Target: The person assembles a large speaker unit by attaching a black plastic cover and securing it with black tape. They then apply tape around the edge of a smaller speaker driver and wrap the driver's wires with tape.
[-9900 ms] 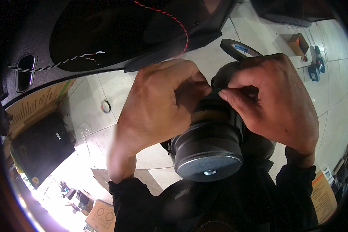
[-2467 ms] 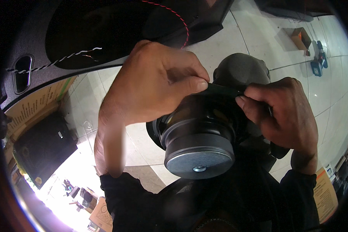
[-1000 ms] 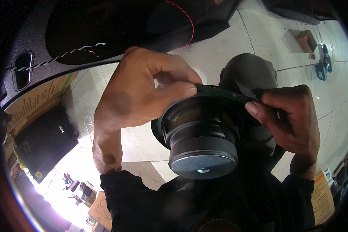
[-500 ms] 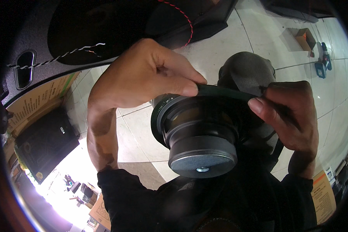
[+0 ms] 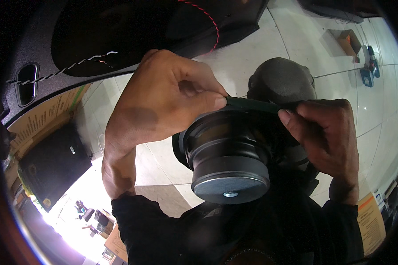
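A loudspeaker driver [image 5: 230, 170] rests near my lap, its round magnet and metal back plate turned toward me. Along the far edge of its frame runs a dark flat strip [image 5: 252, 104], perhaps tape or foam. My left hand [image 5: 168, 92] pinches the strip between thumb and index finger at its left part. At the right, my right hand [image 5: 325, 132] grips the same strip with thumb and bent fingers, partly in shadow. The driver's cone side is hidden from view.
Ahead stands a black cabinet [image 5: 44, 53] with a large dark opening, a twisted grey-white wire [image 5: 70, 66] and a red wire [image 5: 216, 31]. A small open carton [image 5: 349, 44] and a blue-and-black power tool [image 5: 369, 70] lie on the tiled floor. A dark panel [image 5: 53, 163] stands left.
My left hand has tilted slightly, its wrist shifting right and down. My right hand has moved a little left along the strip. The driver stays nearly in place.
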Motion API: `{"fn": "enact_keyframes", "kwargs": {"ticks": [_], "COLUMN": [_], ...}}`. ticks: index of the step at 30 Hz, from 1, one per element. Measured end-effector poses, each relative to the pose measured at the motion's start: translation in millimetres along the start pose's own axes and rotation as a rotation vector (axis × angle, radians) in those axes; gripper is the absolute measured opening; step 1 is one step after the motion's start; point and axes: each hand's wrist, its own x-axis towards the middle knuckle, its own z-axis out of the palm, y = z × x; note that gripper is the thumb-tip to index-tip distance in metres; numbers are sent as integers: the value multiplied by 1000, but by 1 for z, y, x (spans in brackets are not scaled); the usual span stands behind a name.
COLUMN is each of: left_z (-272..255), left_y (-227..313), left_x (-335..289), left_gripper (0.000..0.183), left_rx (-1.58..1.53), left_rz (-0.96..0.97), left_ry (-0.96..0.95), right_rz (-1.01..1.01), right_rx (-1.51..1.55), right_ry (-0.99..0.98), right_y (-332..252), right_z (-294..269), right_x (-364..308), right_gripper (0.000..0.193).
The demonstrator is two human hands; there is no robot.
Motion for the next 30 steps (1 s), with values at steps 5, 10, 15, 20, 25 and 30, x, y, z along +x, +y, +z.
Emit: {"fn": "enact_keyframes", "kwargs": {"ticks": [5, 10, 15, 20, 25, 30], "left_z": [2, 4, 20, 33, 31, 45], "left_y": [6, 21, 24, 21, -2, -36], "left_x": [7, 23, 38, 27, -10, -67], "left_gripper": [16, 12, 9, 15, 12, 10], "left_rx": [47, 125, 264, 587, 174, 37], "left_rz": [-18, -19, 148, 353, 208, 70], "left_ry": [-12, -94, -97, 118, 408, 644], "right_rz": [-8, -42, -34, -8, 13, 47], "right_rx": [-37, -36, -142, -326, -363, -318], "right_ry": [7, 15, 14, 85, 83, 7], "right_y": [1, 0, -5, -16, -14, -7], "right_z": [5, 7, 9, 16, 20, 17], "right_x": [-1, -3, -4, -4, 1, 1], "right_gripper": [35, 32, 27, 32, 33, 16]}}
